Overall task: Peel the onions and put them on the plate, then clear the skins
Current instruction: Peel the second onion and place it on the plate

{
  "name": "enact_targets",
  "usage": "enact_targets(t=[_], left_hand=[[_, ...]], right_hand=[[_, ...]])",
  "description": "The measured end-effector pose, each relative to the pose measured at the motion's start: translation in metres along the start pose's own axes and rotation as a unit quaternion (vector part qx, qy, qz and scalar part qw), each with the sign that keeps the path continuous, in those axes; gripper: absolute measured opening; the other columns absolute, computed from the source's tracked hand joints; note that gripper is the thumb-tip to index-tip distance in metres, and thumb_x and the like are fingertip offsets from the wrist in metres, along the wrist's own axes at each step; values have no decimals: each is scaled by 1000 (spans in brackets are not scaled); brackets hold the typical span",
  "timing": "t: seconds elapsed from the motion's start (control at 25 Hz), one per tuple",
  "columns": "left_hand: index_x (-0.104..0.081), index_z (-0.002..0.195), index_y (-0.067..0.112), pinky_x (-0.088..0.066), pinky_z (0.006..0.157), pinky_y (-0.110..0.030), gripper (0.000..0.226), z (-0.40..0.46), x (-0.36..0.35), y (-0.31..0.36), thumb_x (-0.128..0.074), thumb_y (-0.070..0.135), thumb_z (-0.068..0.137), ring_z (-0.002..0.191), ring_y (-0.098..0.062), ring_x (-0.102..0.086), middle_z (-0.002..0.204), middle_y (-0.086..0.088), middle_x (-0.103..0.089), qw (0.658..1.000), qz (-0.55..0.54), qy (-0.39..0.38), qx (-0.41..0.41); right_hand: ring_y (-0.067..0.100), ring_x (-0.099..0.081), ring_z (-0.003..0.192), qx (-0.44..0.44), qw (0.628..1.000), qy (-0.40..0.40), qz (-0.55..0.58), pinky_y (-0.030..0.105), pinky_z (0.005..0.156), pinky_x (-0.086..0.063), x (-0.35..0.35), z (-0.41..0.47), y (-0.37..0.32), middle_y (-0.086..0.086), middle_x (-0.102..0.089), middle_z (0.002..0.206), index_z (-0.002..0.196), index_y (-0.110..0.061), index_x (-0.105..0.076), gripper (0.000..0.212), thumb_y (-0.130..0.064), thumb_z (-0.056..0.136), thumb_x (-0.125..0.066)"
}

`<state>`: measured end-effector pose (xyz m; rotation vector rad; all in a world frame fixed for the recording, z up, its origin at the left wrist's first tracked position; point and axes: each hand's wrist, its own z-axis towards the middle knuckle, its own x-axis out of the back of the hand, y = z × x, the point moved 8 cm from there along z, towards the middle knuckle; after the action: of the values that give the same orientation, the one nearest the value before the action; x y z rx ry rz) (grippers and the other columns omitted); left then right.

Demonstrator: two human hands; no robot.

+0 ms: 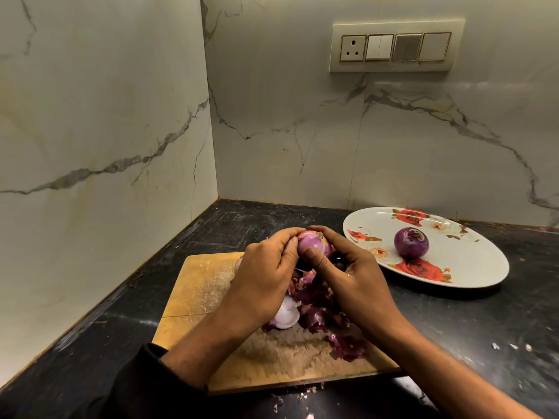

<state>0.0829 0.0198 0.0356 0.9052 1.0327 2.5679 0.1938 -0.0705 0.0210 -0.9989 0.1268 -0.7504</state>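
Both hands are up over the far end of the wooden chopping board (193,285), with a red onion (313,244) caught between them. The left hand (266,267) curls round its left side, fingertips over the top. The right hand (348,267) closes on it from the right, its thumb pressed flat against the near face and its fingers wrapped over the far side. Neither hand has any slack in it; the onion is clear of the board and fully held.

It looks like a firm, dense little bulb, light enough for fingertips alone. Where the outer skin is gone the surface shows pale and glossy, so I'd judge it slick and liable to squirt out of a loose pinch. Any dry skin left is papery and will tear rather than lift whole. The sensible hold is around the middle with one hand, leaving the other to pick at the top end where the skin lifts.

Under the wrists a heap of purple skins (317,309) lies on the board, with a pale peeled piece (286,314) at its left edge; I can't tell what it is. To the right, well apart on the dark counter (453,328), a rose-patterned plate (472,267) carries one peeled onion (411,241).
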Motion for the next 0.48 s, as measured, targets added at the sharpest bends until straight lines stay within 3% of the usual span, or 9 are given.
enact_targets(t=[0.16, 0.48], left_hand=[[-56, 140, 22, -54, 97, -31, 46, 4, -5, -4, -43, 41, 100, 114, -5, -63, 126, 7, -67, 998, -35, -41, 22], [-59, 135, 23, -55, 89, -21, 35, 1, -3, -2, -41, 29, 106, 104, -4, -65, 114, 6, -70, 1000, 22, -20, 4]], right_hand=[[-1, -68, 101, 8, 1000, -8, -6, 15, 81, -54, 0, 0, -3, -23, -71, 106, 119, -45, -64, 30, -48, 89, -65], [3, -67, 105, 3, 1000, -15, -21, 26, 87, -58, -2, 0, 2, -17, -71, 111, 127, -32, -65, 42, -44, 88, -68]])
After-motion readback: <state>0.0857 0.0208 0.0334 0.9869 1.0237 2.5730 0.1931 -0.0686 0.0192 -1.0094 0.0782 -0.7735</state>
